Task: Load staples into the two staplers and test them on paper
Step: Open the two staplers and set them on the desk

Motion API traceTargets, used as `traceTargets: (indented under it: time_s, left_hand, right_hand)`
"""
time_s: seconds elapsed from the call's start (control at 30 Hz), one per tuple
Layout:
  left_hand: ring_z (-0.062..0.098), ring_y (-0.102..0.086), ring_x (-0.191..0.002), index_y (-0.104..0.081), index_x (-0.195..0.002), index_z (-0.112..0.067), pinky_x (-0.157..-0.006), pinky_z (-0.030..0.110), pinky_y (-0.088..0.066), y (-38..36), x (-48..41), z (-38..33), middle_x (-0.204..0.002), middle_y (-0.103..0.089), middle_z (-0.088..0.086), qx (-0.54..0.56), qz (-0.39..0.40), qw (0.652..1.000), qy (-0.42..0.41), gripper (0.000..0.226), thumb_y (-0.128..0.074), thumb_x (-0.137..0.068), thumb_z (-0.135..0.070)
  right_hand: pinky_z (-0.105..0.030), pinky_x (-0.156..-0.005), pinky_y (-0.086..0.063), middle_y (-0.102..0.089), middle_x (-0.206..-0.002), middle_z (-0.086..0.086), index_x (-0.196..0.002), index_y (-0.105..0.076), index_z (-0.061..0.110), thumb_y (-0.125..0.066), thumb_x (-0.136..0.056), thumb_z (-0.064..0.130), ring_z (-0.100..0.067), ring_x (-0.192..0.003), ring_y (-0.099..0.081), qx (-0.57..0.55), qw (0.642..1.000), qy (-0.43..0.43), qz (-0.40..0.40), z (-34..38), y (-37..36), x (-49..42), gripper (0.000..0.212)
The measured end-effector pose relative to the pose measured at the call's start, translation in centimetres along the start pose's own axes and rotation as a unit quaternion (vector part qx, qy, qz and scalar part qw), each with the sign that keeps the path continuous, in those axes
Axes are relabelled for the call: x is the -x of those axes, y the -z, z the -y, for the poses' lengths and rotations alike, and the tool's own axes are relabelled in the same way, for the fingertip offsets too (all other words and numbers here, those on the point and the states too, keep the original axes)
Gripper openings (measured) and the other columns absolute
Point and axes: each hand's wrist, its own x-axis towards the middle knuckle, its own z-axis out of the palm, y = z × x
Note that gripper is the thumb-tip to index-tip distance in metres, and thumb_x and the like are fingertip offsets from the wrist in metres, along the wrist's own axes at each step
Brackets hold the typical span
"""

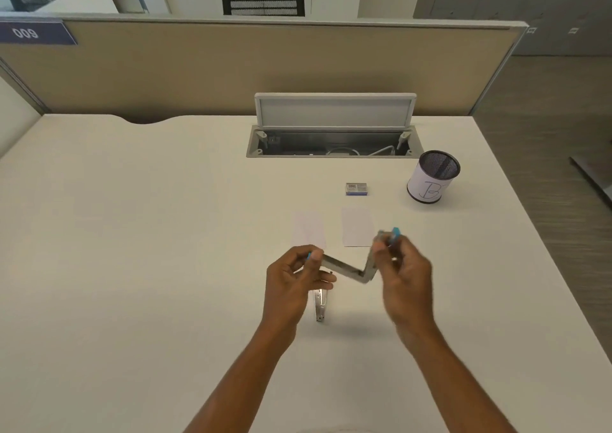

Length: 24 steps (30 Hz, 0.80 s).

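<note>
A metal stapler with blue plastic ends (pixel 351 268) is swung open in a V between my hands, above the white table (pixel 132 234). My left hand (pixel 296 277) grips one arm of it. My right hand (pixel 402 272) pinches the other arm near its blue tip. Under my left hand a second metal stapler part (pixel 320 305) lies on the table, half hidden. Two small sheets of white paper (pixel 309 230) (pixel 357 226) lie side by side just beyond my hands. A small staple box (pixel 356 189) sits farther back.
A black mesh pen cup (pixel 432 177) with a white label marked "B" stands at the right rear. An open cable hatch (pixel 334 141) with its lid up is set into the table behind the box. A beige partition runs along the far edge.
</note>
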Motion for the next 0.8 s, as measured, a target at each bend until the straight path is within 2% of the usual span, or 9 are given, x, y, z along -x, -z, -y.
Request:
traceTargets:
  time_s: [0.07, 0.17, 0.23, 0.33, 0.43, 0.53, 0.6, 0.7, 0.8]
  left_hand:
    - [0.036, -0.073, -0.074, -0.070, -0.099, -0.010, -0.063, 0.032, -0.058, 0.4, 0.5, 0.4, -0.091, -0.073, 0.019, 0.035, 0.010, 0.999, 0.023, 0.022, -0.069, -0.089, -0.029]
    - [0.038, -0.071, -0.082, -0.068, -0.099, -0.009, -0.064, 0.033, -0.057, 0.8, 1.5, 0.7, -0.094, -0.072, 0.026, 0.082, 0.058, 0.993, 0.061, 0.021, -0.069, -0.087, -0.026]
    - [0.039, -0.070, -0.085, -0.068, -0.096, -0.008, -0.066, 0.034, -0.057, 1.2, 1.8, 0.6, -0.095, -0.071, 0.027, 0.104, 0.099, 0.987, 0.077, 0.014, -0.065, -0.085, -0.016]
    - [0.040, -0.070, -0.085, -0.065, -0.099, -0.008, -0.071, 0.038, -0.057, 1.3, 2.2, 0.4, -0.097, -0.069, 0.027, 0.112, 0.161, 0.976, 0.098, 0.019, -0.057, -0.082, -0.006]
    - [0.041, -0.068, -0.088, -0.063, -0.111, -0.010, -0.078, 0.041, -0.056, 0.7, 2.3, -0.4, -0.100, -0.069, 0.026, 0.125, 0.220, 0.959, 0.128, 0.028, -0.054, -0.090, -0.026]
    - [0.042, -0.068, -0.093, -0.062, -0.119, -0.010, -0.080, 0.041, -0.056, -0.6, 1.5, -1.3, -0.105, -0.069, 0.027, 0.102, 0.240, 0.951, 0.166, 0.047, -0.039, -0.098, -0.045]
    - [0.040, -0.070, -0.088, -0.063, -0.120, -0.010, -0.076, 0.040, -0.058, -1.6, 0.9, -1.7, -0.102, -0.071, 0.026, 0.061, 0.241, 0.956, 0.157, 0.053, -0.036, -0.099, -0.050]
    - [0.030, -0.067, -0.063, -0.059, -0.120, -0.008, -0.061, 0.035, -0.057, -2.8, 0.8, -2.0, -0.085, -0.070, 0.019, 0.039, 0.244, 0.960, 0.132, 0.049, -0.041, -0.099, -0.049]
    - [0.018, -0.053, -0.045, -0.061, -0.108, -0.004, -0.048, 0.027, -0.050, -3.4, 1.3, -1.4, -0.068, -0.062, 0.011, 0.043, 0.180, 0.973, 0.137, 0.045, -0.044, -0.100, -0.045]
  right_hand:
    - [-0.017, -0.073, -0.050, -0.070, -0.079, 0.014, -0.086, -0.069, 0.023, -0.063, -0.094, 0.024, -0.002, -0.074, -0.060, -0.065, 0.998, -0.019, -0.012, 0.8, 0.9, -1.3, 0.010]
    - [-0.021, -0.074, -0.055, -0.075, -0.089, 0.003, -0.094, -0.072, 0.023, -0.065, -0.086, 0.032, -0.012, -0.080, -0.067, -0.127, 0.991, -0.033, 0.006, 2.0, 1.4, -2.3, 0.014]
    - [-0.026, -0.071, -0.058, -0.076, -0.088, -0.006, -0.109, -0.067, 0.017, -0.062, -0.091, 0.021, -0.019, -0.077, -0.070, -0.153, 0.987, -0.044, 0.006, 2.3, 1.6, -2.7, 0.018]
    - [-0.031, -0.072, -0.060, -0.076, -0.090, -0.016, -0.122, -0.058, 0.011, -0.056, -0.095, 0.009, -0.030, -0.079, -0.073, -0.203, 0.976, -0.080, 0.026, 2.4, 1.9, -3.0, 0.026]
    - [-0.029, -0.073, -0.059, -0.075, -0.098, -0.021, -0.125, -0.053, 0.010, -0.054, -0.096, 0.010, -0.034, -0.086, -0.073, -0.236, 0.961, -0.118, 0.079, 2.4, 1.9, -3.0, 0.030]
    - [-0.031, -0.075, -0.059, -0.073, -0.103, -0.024, -0.124, -0.053, 0.008, -0.058, -0.091, 0.017, -0.039, -0.095, -0.072, -0.249, 0.945, -0.154, 0.143, 2.3, 1.6, -2.9, 0.034]
    - [-0.030, -0.077, -0.058, -0.073, -0.105, -0.023, -0.122, -0.054, 0.009, -0.062, -0.088, 0.023, -0.038, -0.096, -0.071, -0.230, 0.940, -0.170, 0.186, 2.3, 1.4, -2.7, 0.037]
    - [-0.027, -0.082, -0.057, -0.074, -0.106, -0.018, -0.121, -0.056, 0.010, -0.061, -0.091, 0.025, -0.033, -0.096, -0.072, -0.186, 0.935, -0.172, 0.248, 2.3, 1.1, -2.7, 0.035]
    - [-0.025, -0.081, -0.058, -0.076, -0.105, -0.008, -0.120, -0.057, 0.016, -0.063, -0.093, 0.019, -0.023, -0.093, -0.074, -0.079, 0.967, -0.128, 0.206, 2.0, 0.3, -2.4, 0.028]
